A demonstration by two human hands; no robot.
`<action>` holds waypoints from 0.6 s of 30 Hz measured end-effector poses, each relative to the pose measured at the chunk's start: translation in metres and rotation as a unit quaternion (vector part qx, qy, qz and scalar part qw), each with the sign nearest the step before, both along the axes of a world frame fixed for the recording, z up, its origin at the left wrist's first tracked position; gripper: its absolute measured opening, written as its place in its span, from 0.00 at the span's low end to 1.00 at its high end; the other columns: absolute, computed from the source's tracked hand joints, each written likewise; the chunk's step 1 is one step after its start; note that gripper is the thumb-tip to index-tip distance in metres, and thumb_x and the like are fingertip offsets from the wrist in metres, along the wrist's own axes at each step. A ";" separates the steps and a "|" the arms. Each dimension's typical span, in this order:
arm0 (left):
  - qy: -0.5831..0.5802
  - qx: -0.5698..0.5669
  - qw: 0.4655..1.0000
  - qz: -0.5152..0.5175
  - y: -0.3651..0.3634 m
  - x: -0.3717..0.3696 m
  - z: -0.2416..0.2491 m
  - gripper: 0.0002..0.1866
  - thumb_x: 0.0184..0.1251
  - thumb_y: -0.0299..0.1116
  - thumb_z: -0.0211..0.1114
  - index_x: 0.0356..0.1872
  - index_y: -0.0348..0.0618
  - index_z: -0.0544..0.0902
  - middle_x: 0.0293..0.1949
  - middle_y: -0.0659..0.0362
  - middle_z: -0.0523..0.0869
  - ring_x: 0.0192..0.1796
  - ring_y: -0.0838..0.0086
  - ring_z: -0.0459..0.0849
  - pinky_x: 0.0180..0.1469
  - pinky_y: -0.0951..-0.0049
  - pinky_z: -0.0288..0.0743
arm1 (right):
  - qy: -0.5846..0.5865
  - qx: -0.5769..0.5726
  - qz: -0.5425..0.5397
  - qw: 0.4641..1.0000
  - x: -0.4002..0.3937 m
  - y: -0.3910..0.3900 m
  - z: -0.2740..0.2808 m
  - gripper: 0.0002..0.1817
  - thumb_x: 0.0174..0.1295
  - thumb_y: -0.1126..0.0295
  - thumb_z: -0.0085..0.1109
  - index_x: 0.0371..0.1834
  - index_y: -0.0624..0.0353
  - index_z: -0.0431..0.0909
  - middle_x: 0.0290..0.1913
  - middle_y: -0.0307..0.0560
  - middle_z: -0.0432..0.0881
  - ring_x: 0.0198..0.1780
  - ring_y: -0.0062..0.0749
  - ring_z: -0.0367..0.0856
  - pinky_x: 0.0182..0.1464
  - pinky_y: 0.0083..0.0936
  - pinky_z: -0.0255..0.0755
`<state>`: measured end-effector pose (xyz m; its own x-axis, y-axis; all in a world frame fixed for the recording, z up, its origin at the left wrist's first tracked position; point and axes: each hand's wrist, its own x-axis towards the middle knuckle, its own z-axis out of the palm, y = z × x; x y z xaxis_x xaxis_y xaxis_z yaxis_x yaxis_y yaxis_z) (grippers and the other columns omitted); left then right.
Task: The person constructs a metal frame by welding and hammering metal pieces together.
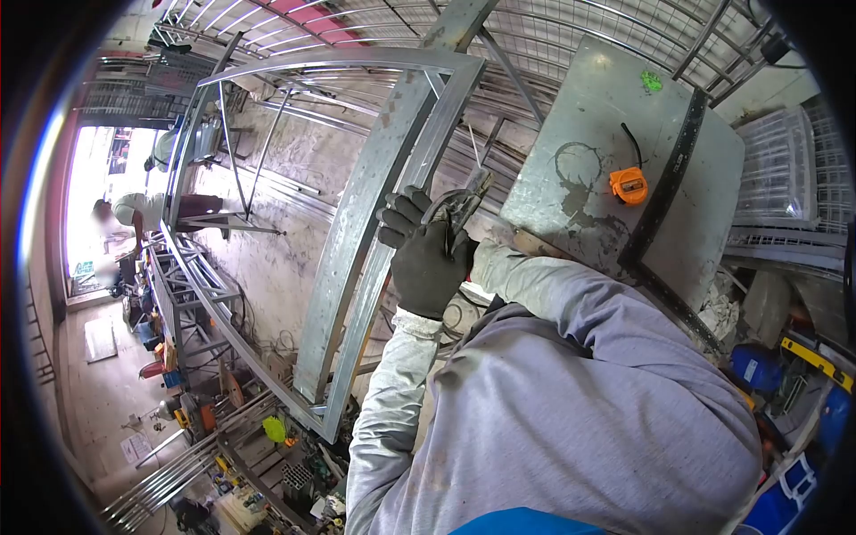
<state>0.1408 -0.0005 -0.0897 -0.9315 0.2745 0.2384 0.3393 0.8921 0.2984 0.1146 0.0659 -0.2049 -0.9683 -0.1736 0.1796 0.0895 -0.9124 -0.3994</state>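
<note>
My left hand (428, 267), in a black glove, is just beside the long metal bar of a frame (379, 272). Its fingers are stretched out toward the bar and spread a little. My right hand (461, 250), also gloved, is mostly hidden behind the left one. It appears closed round a welding electrode holder (481, 185), whose jaws point away from me with a thin rod (473, 143) sticking out. A wide flat steel beam (352, 241) runs alongside the frame bar.
An orange tape measure (629, 185) lies on a metal sheet (562, 116) at right. Another person (165, 212) bends over at far left. Tubes and tools (294, 477) crowd the lower left. A yellow level (816, 364) and blue containers (758, 366) are at lower right.
</note>
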 end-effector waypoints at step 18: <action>-0.009 0.013 1.000 0.004 0.001 0.002 0.002 0.17 0.69 0.49 0.74 0.37 0.44 0.85 0.30 0.47 0.88 0.34 0.44 0.89 0.36 0.48 0.81 | -0.007 -0.013 -0.001 1.000 0.002 -0.005 -0.002 0.25 0.74 0.50 0.55 0.64 0.57 0.71 0.57 0.58 0.76 0.55 0.55 0.80 0.57 0.55 0.73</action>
<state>0.1428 0.0004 -0.0878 -0.9380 0.2608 0.2282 0.3262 0.8868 0.3275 0.1170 0.0607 -0.2066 -0.9713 -0.1663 0.1698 0.0924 -0.9225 -0.3749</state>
